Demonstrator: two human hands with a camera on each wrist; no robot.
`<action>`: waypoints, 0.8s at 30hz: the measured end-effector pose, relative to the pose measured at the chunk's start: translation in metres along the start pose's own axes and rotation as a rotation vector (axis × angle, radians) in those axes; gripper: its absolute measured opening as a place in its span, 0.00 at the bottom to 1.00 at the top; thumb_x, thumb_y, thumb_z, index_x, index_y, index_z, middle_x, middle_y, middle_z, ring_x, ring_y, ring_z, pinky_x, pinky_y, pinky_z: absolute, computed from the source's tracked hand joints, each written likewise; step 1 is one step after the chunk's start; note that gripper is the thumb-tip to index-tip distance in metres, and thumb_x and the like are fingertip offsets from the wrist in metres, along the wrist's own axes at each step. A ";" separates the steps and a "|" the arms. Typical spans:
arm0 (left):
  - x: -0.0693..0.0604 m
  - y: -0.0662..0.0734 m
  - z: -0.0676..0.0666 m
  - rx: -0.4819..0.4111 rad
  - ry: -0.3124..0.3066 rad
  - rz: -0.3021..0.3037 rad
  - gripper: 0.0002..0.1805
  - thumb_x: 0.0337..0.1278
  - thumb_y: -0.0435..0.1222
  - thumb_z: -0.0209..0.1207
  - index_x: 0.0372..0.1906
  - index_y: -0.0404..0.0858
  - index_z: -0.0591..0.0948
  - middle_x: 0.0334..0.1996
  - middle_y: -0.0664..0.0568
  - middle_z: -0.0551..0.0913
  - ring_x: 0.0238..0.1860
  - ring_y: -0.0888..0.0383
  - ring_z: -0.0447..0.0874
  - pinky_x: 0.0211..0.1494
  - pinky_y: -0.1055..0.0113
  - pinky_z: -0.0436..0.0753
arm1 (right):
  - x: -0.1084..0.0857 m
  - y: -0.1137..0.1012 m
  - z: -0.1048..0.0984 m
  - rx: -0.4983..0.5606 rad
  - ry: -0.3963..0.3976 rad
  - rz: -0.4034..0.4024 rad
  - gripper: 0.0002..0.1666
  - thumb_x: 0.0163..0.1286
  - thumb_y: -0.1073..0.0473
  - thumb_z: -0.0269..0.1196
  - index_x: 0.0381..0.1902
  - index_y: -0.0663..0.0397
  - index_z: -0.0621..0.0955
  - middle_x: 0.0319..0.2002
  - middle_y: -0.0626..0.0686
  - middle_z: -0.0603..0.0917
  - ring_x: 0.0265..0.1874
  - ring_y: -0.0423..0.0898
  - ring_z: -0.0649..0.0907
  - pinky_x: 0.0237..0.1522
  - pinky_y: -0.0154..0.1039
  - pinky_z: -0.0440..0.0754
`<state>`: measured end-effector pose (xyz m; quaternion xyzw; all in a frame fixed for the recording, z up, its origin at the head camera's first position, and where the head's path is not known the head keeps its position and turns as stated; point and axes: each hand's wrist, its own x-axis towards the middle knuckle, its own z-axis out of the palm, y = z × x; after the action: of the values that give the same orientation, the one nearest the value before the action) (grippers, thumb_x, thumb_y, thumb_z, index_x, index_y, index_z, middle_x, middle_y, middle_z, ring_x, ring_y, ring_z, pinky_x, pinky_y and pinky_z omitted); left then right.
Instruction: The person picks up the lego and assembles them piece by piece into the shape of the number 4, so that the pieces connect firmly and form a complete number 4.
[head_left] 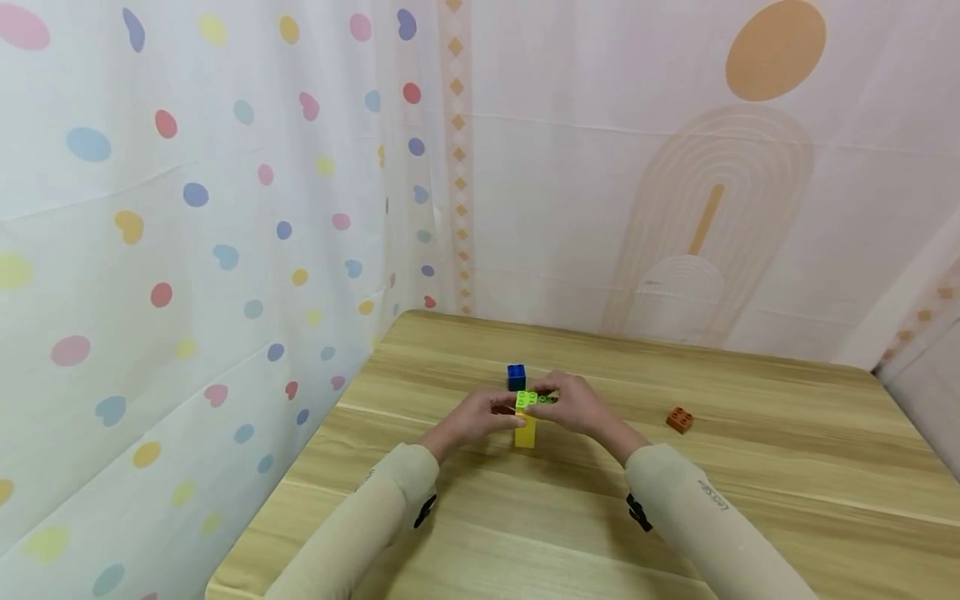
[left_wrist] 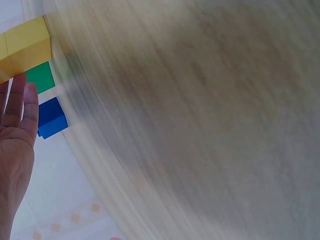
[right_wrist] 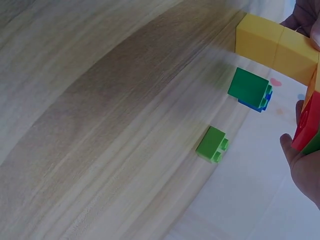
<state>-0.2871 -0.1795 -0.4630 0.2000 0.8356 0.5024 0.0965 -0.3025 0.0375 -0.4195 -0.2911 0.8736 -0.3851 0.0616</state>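
An upright stack of yellow bricks (head_left: 525, 433) stands on the table, with a lime-green studded brick (head_left: 527, 400) at its top. My left hand (head_left: 486, 414) holds the yellow stack from the left, thumb in front. In the left wrist view its fingers reach the yellow bricks (left_wrist: 30, 42). My right hand (head_left: 573, 402) pinches the lime-green brick from the right. At the right wrist view's edge, a red brick (right_wrist: 306, 122) shows by the right hand's fingers, partly cut off; the head view hides it.
Behind the stack, a blue brick (head_left: 516, 377) stands on the wooden table (head_left: 465, 517), with a dark green brick (right_wrist: 248, 86) close to it. A small light green brick (right_wrist: 211, 144) lies nearby. An orange-brown brick (head_left: 680, 419) lies to the right. Patterned curtains (head_left: 300, 167) border the table.
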 end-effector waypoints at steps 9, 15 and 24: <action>-0.001 0.001 0.000 -0.012 -0.005 -0.013 0.20 0.65 0.40 0.64 0.60 0.42 0.82 0.49 0.54 0.84 0.49 0.59 0.83 0.52 0.63 0.81 | -0.002 -0.001 0.002 -0.023 -0.007 -0.040 0.12 0.64 0.55 0.72 0.45 0.48 0.87 0.41 0.46 0.83 0.41 0.43 0.80 0.44 0.43 0.81; -0.003 0.004 0.001 -0.006 -0.002 -0.035 0.22 0.65 0.41 0.64 0.62 0.41 0.80 0.50 0.54 0.84 0.49 0.59 0.83 0.52 0.63 0.81 | -0.002 -0.003 0.002 -0.100 0.000 -0.059 0.14 0.63 0.55 0.72 0.46 0.50 0.87 0.40 0.46 0.83 0.38 0.42 0.79 0.40 0.41 0.80; -0.004 0.005 0.000 -0.019 -0.002 -0.051 0.22 0.65 0.44 0.64 0.62 0.44 0.81 0.50 0.55 0.84 0.50 0.58 0.82 0.54 0.60 0.80 | 0.000 -0.011 -0.003 -0.180 -0.033 -0.044 0.19 0.62 0.56 0.73 0.51 0.54 0.87 0.40 0.48 0.83 0.35 0.41 0.78 0.35 0.36 0.78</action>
<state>-0.2821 -0.1793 -0.4588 0.1779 0.8356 0.5075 0.1120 -0.2985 0.0340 -0.4096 -0.3208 0.8970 -0.3014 0.0413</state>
